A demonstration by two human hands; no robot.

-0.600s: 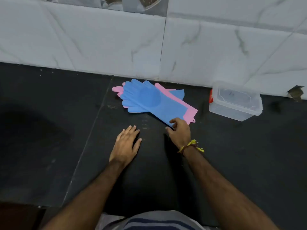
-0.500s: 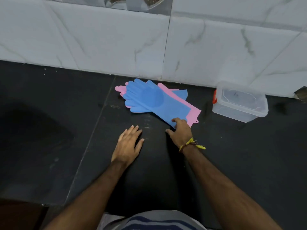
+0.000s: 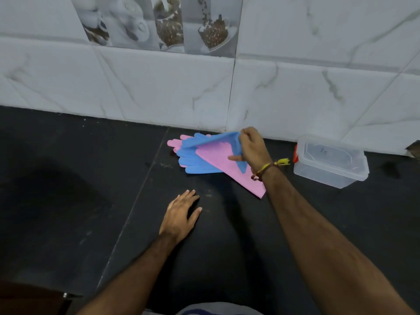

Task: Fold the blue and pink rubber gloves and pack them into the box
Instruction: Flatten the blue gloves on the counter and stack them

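A stack of blue and pink rubber gloves lies on the black counter near the wall. My right hand (image 3: pixel 251 146) grips the cuff of the top blue glove (image 3: pixel 211 138) and holds it lifted and folded back toward its fingers. That bares the pink glove (image 3: pixel 223 164) underneath, its cuff pointing toward me. Another blue glove (image 3: pixel 195 163) lies lower in the stack, with pink fingertips showing at the far left. My left hand (image 3: pixel 180 215) rests flat on the counter, fingers apart, holding nothing. A clear plastic box (image 3: pixel 329 162) with a red clasp stands to the right of the gloves.
The black counter (image 3: pixel 68 189) ends at a white marble-tiled wall (image 3: pixel 159 87) just behind the gloves. A seam runs diagonally across the counter left of my left hand. The counter's near edge is at the bottom left.
My right hand has lifted the blue glove's cuff from the counter and swung it up and back toward the wall, uncovering the pink glove. The left hand has stayed flat.
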